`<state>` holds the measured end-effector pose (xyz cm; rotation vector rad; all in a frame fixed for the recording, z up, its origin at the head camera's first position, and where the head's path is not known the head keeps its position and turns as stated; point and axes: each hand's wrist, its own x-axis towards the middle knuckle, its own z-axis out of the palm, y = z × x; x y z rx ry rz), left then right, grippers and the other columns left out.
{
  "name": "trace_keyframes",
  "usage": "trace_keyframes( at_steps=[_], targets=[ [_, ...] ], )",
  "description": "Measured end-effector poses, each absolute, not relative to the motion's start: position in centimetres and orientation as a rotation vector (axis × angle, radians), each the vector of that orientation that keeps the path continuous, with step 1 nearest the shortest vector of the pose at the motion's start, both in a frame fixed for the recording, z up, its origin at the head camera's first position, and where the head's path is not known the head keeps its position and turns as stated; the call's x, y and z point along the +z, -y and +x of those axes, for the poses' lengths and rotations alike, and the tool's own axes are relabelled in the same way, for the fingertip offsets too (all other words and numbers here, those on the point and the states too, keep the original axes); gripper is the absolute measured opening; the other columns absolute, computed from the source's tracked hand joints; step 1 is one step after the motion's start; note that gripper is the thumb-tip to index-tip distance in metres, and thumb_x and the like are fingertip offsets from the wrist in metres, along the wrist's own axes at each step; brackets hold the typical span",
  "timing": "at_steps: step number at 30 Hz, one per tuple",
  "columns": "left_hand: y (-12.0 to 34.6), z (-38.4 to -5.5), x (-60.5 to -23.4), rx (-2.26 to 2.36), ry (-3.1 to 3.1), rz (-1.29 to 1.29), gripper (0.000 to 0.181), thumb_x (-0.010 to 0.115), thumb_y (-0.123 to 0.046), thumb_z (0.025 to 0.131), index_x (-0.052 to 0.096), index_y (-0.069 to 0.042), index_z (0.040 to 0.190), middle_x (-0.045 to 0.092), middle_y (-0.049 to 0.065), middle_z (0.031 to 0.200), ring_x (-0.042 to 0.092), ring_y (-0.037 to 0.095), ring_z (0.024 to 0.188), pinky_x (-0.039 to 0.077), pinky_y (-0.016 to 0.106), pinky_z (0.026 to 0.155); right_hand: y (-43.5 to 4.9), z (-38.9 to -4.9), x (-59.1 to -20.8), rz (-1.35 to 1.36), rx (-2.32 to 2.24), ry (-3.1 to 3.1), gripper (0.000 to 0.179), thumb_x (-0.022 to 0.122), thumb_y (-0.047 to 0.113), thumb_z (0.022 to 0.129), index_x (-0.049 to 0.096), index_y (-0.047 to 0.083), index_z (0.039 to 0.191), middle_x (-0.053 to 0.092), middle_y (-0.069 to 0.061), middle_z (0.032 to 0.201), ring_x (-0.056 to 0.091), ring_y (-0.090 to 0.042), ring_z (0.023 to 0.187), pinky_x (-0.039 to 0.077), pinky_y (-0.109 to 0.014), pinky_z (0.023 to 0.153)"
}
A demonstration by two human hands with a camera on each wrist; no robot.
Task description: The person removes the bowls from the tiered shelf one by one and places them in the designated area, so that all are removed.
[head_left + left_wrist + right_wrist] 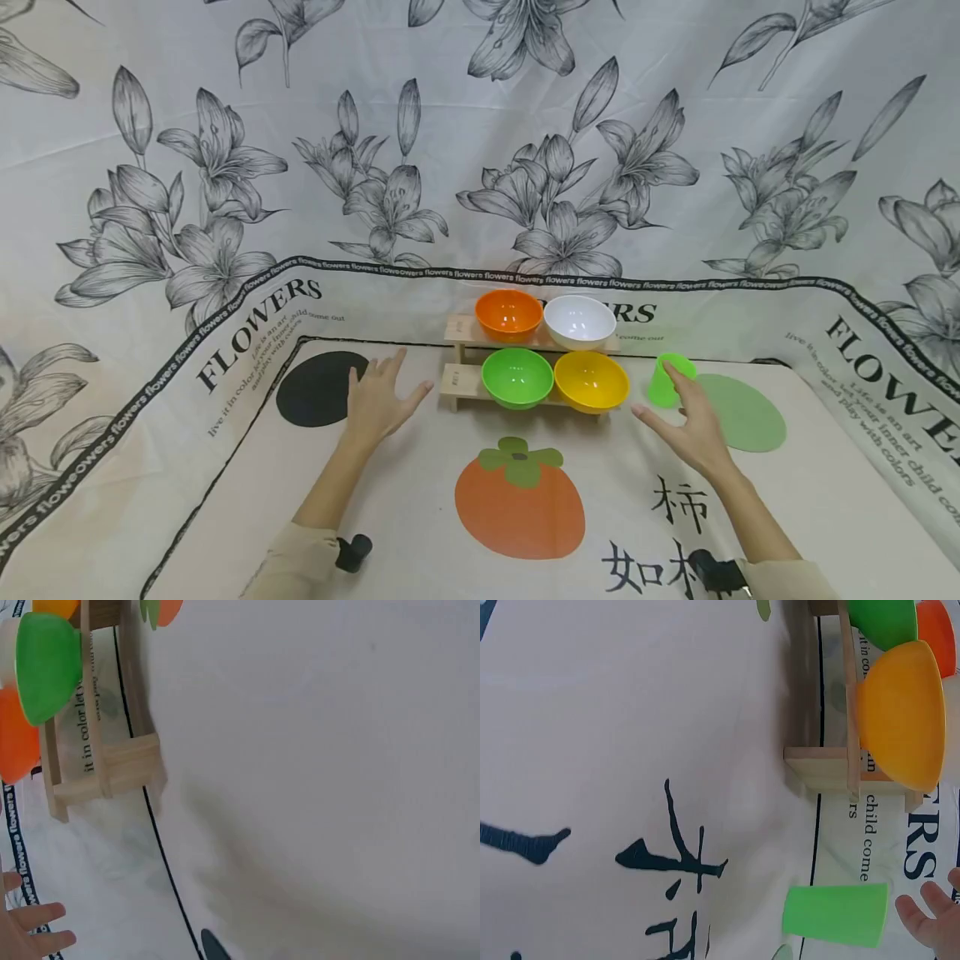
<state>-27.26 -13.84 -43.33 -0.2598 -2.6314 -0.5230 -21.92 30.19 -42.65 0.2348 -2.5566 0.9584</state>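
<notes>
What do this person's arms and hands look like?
The left hand and right hand are bare, without gloves. The left sleeve and right sleeve are light beige, each with a small black wrist camera at its end.

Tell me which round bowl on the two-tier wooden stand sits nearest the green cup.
The round yellow bowl, front right; the orange bowl, white bowl and green bowl sit farther away.

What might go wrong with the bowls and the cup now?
The right hand is very near the green cup, so it might knock it over. The yellow bowl sits close beside the green bowl on the wooden rack, so bumping one could perhaps shift the other.
</notes>
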Motion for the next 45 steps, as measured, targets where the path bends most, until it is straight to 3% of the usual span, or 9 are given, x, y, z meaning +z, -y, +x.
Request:
trace_keyframes(
  at_steps=[3, 6, 9, 11, 15, 23, 34, 38, 45],
  targets=[
    [13.1, -27.7, -44.2, -0.55, 2.608, -0.259, 0.071, 0.057, -0.057, 0.084, 0.05, -0.01, 0.136, 0.062, 0.024, 0.117, 0.055, 0.042, 0.111, 0.036, 0.065, 0.098, -29.6, -22.3, -42.9, 0.24, 1.009, 2.567, 0.082, 0.069, 0.031, 0.084, 0.025, 0.006, 0.148, 0.029, -0.029, 0.145, 0.038, -0.049, 0.118, 0.043, -0.065, 0.085],
    [12.5, -28.1, -45.1, -0.587, 2.587, -0.254, 0.069, 0.058, -0.056, 0.085, 0.052, -0.009, 0.134, 0.066, 0.025, 0.103, 0.063, 0.039, 0.094, 0.051, 0.055, 0.08, -29.1, -22.6, -43.1, 0.243, 1.066, 2.571, 0.083, 0.07, 0.03, 0.083, 0.024, 0.007, 0.149, 0.028, -0.028, 0.146, 0.038, -0.049, 0.12, 0.043, -0.064, 0.087],
    [11.8, -28.6, -46.0, -0.631, 2.573, -0.237, 0.065, 0.058, -0.055, 0.085, 0.056, -0.007, 0.129, 0.068, 0.021, 0.088, 0.066, 0.035, 0.077, 0.053, 0.045, 0.059, -28.7, -23.1, -43.2, 0.242, 1.142, 2.572, 0.084, 0.071, 0.028, 0.084, 0.023, 0.007, 0.149, 0.025, -0.025, 0.149, 0.037, -0.049, 0.123, 0.044, -0.063, 0.089],
    [11.5, -28.9, -46.4, -0.666, 2.571, -0.222, 0.063, 0.058, -0.054, 0.085, 0.058, -0.006, 0.126, 0.069, 0.019, 0.086, 0.066, 0.033, 0.075, 0.052, 0.043, 0.056, -28.4, -23.4, -43.2, 0.237, 1.194, 2.571, 0.084, 0.071, 0.028, 0.084, 0.023, 0.007, 0.149, 0.025, -0.024, 0.15, 0.037, -0.049, 0.124, 0.044, -0.061, 0.091],
    [10.6, -29.5, -47.2, -0.798, 2.563, -0.217, 0.059, 0.059, -0.05, 0.086, 0.059, -0.003, 0.123, 0.069, 0.018, 0.098, 0.065, 0.034, 0.086, 0.054, 0.046, 0.066, -27.8, -24.0, -43.5, 0.239, 1.282, 2.553, 0.084, 0.072, 0.028, 0.083, 0.024, 0.005, 0.148, 0.026, -0.024, 0.149, 0.039, -0.048, 0.122, 0.044, -0.06, 0.091],
    [8.7, -31.0, -48.3, -1.064, 2.609, -0.336, 0.059, 0.059, -0.039, 0.089, 0.052, 0.002, 0.13, 0.058, 0.023, 0.123, 0.054, 0.04, 0.112, 0.046, 0.051, 0.094, -27.7, -25.8, -46.2, 0.314, 1.337, 2.479, 0.082, 0.074, 0.029, 0.081, 0.029, 0.013, 0.148, 0.036, -0.023, 0.141, 0.047, -0.04, 0.11, 0.053, -0.039, 0.086],
    [7.8, -31.9, -49.7, -1.403, 2.522, -0.313, 0.052, 0.059, -0.026, 0.091, 0.05, 0.006, 0.131, 0.051, 0.024, 0.132, 0.048, 0.04, 0.122, 0.041, 0.049, 0.102, -26.5, -25.8, -46.3, 0.309, 1.479, 2.486, 0.086, 0.074, 0.024, 0.082, 0.022, 0.001, 0.148, 0.027, -0.026, 0.147, 0.047, -0.042, 0.117, 0.05, -0.041, 0.094],
    [7.8, -31.8, -50.0, -1.458, 2.497, -0.292, 0.048, 0.058, -0.023, 0.092, 0.051, 0.003, 0.131, 0.049, 0.022, 0.135, 0.046, 0.04, 0.123, 0.041, 0.049, 0.102, -26.2, -25.6, -46.0, 0.269, 1.501, 2.517, 0.086, 0.073, 0.027, 0.083, 0.023, -0.001, 0.147, 0.026, -0.028, 0.147, 0.046, -0.042, 0.117, 0.051, -0.026, 0.091],
    [7.7, -31.8, -50.5, -1.641, 2.417, -0.263, 0.045, 0.057, -0.02, 0.094, 0.05, 0.001, 0.132, 0.047, 0.021, 0.138, 0.045, 0.041, 0.124, 0.042, 0.048, 0.101, -26.1, -25.2, -45.2, 0.165, 1.562, 2.562, 0.087, 0.075, 0.022, 0.081, 0.023, -0.004, 0.146, 0.025, -0.026, 0.149, 0.045, -0.042, 0.121, 0.049, -0.036, 0.095]
  ],
)
